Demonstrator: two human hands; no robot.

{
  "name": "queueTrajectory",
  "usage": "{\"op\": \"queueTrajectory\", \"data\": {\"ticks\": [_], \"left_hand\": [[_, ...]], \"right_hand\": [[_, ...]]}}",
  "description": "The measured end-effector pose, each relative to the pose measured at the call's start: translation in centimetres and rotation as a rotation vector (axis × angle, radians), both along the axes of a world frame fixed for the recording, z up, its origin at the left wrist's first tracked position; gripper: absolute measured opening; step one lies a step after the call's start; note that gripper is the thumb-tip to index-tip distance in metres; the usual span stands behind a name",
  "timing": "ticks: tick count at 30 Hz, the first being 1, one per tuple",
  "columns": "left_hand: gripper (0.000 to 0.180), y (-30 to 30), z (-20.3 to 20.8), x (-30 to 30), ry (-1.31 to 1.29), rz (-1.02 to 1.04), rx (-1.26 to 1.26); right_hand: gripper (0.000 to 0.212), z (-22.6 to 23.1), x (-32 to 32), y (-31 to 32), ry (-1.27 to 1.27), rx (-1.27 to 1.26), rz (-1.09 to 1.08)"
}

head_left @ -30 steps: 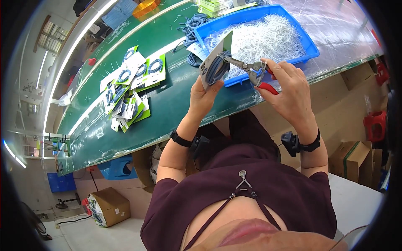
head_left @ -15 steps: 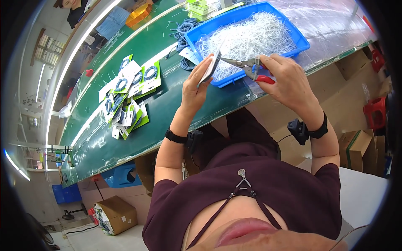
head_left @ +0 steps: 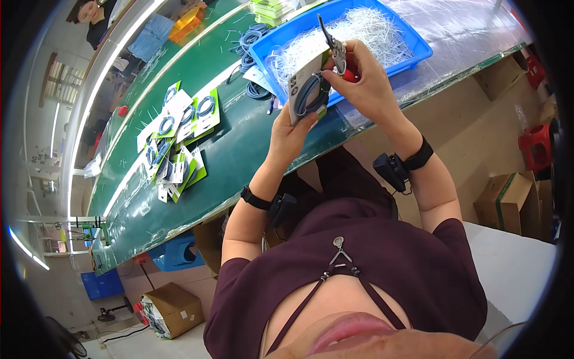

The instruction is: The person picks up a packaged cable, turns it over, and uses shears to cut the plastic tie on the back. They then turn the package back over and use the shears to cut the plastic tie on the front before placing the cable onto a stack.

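Green tabletop (head_left: 236,134); left hand (head_left: 289,136) grasping white card (head_left: 303,73) with coiled blue-grey cable (head_left: 305,99); right hand (head_left: 372,85) clutching cutters (head_left: 338,55).

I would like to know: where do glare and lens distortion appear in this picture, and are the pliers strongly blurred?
Head view: whitish glare streaks the green table and the shiny sheet at right; same head view: the table's near edge bends, and the corners fall dark; head view again: the pliers keep a readable outline, no strong blur.
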State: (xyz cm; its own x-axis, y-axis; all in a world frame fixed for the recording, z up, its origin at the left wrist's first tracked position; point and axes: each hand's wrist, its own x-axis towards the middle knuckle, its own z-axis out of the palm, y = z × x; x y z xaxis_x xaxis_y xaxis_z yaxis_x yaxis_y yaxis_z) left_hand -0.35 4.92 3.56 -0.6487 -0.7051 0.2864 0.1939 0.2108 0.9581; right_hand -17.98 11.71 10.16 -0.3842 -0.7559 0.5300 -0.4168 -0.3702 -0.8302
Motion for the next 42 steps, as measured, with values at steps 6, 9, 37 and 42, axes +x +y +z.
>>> {"op": "queueTrajectory", "data": {"ticks": [6, 9, 37, 42], "left_hand": [[0.045, 0.3, 0.4, -0.3, -0.179, 0.104, -0.343], [0.047, 0.5, 0.5, -0.5, -0.171, 0.097, -0.294], [0.055, 10.8, -14.0, 43.3, -0.932, 1.736, -0.527], [0.051, -3.3, -3.6, 31.4, -0.731, 0.966, -0.603]], "right_hand": [[0.034, -1.0, 0.2, -0.1, 0.094, 0.005, -0.067], [0.043, -1.3, -0.7, -0.9, 0.509, -0.184, -0.242], [0.074, -10.7, -9.0, -1.1, -0.778, 0.042, 0.597], [0.077, -8.4, -5.0, 2.1, -0.717, 0.030, 0.519]]}}
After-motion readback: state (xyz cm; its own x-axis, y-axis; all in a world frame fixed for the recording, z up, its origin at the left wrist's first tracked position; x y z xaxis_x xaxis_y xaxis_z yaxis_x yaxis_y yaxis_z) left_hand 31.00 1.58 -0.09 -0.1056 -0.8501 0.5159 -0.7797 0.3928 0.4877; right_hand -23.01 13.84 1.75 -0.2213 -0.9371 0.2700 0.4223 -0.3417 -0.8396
